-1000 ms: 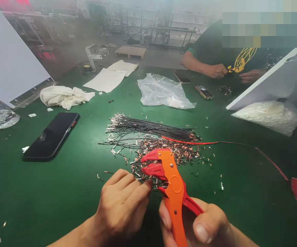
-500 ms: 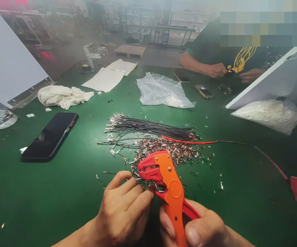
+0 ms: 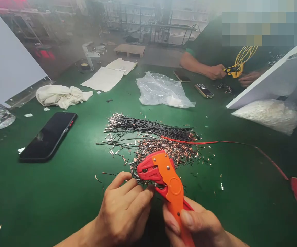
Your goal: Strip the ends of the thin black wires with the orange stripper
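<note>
My right hand (image 3: 202,224) is wrapped round the handles of an orange and red wire stripper (image 3: 174,185), its red head angled up and to the left. Just left of the tool is my left hand (image 3: 126,209), fingers curled and fingertips by the red lower part of the head. A tiny shiny piece shows at those fingertips, but what they pinch is mostly hidden. Beyond the tool lies a heap of short black wire offcuts with copper ends (image 3: 163,151). A bundle of long black wires (image 3: 150,127) with silvery terminals at its left end lies behind the heap.
A black phone (image 3: 49,137) lies at left, near a crumpled white cloth (image 3: 63,96). Farther back are paper sheets (image 3: 104,79) and a clear plastic bag (image 3: 163,91). A red strap (image 3: 207,142) runs right. Across the table, a co-worker's hands (image 3: 216,72) hold a yellow tool and yellow wires.
My right hand has squeezed the stripper: its red handle has closed toward the orange one and the head has tilted slightly. My left hand has hardly moved. The co-worker's yellow tool has turned.
</note>
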`<state>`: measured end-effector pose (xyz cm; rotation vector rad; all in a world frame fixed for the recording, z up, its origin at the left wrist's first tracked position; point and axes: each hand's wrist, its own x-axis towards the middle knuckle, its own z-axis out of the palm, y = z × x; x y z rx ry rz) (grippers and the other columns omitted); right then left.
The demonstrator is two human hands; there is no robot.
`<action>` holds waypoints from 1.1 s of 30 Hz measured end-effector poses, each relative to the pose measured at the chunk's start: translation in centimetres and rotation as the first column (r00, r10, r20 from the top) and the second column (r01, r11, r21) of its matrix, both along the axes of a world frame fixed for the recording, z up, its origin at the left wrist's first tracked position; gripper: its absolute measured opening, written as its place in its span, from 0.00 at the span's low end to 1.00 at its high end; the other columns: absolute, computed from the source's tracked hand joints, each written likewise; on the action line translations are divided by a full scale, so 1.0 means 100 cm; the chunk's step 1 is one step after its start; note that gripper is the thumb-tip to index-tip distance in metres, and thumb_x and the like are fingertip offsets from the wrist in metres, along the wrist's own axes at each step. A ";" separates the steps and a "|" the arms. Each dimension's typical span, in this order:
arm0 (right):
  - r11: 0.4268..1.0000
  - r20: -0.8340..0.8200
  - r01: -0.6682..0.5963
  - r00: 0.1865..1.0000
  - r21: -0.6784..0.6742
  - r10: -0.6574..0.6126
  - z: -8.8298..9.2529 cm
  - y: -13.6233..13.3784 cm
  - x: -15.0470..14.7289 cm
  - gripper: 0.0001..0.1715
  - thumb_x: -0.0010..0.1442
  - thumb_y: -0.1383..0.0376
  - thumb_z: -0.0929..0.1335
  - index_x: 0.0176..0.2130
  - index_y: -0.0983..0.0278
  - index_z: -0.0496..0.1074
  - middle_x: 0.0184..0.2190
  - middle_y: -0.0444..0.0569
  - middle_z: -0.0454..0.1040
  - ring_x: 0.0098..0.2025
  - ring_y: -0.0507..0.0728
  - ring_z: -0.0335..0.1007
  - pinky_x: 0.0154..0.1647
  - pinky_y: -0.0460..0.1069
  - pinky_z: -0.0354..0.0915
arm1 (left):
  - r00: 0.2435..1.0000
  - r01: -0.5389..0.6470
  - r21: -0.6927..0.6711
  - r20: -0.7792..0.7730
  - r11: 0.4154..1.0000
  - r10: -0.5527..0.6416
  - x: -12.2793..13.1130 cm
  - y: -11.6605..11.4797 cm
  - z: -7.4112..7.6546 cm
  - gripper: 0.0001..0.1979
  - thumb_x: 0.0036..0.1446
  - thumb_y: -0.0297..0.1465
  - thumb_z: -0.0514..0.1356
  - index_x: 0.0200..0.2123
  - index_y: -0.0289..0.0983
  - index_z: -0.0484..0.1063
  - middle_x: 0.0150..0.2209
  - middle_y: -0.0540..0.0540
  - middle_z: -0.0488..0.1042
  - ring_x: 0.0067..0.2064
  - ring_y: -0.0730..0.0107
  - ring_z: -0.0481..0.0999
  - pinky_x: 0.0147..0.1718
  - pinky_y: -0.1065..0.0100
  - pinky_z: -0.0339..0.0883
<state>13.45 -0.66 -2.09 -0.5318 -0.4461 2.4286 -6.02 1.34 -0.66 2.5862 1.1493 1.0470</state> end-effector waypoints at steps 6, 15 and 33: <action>1.000 0.064 0.017 0.998 -0.007 -0.016 0.003 0.000 -0.001 0.25 0.55 0.47 0.71 0.28 0.66 0.67 0.12 0.38 0.60 0.13 0.45 0.49 0.14 0.40 0.48 | 0.999 0.010 -0.002 0.033 1.000 -0.010 0.000 0.002 -0.003 0.11 0.57 0.17 0.52 0.37 0.36 0.68 0.24 0.52 0.75 0.25 0.72 0.72 0.35 0.62 0.62; 0.999 -0.076 -0.029 0.997 -0.031 0.027 0.007 0.004 0.000 0.23 0.65 0.49 0.65 0.32 0.66 0.67 0.12 0.35 0.60 0.10 0.43 0.42 0.15 0.40 0.48 | 0.997 0.014 -0.009 0.073 1.000 -0.013 0.004 0.004 0.001 0.11 0.58 0.15 0.53 0.39 0.33 0.68 0.24 0.51 0.74 0.22 0.73 0.67 0.33 0.63 0.61; 0.995 -0.033 0.069 0.997 -0.068 -0.072 0.015 0.010 0.004 0.20 0.64 0.50 0.65 0.41 0.65 0.67 0.23 0.42 0.70 0.20 0.49 0.68 0.26 0.46 0.64 | 0.992 -0.090 -0.046 0.086 0.995 0.094 0.000 0.006 -0.003 0.08 0.59 0.17 0.57 0.39 0.33 0.69 0.25 0.50 0.70 0.26 0.72 0.63 0.29 0.65 0.56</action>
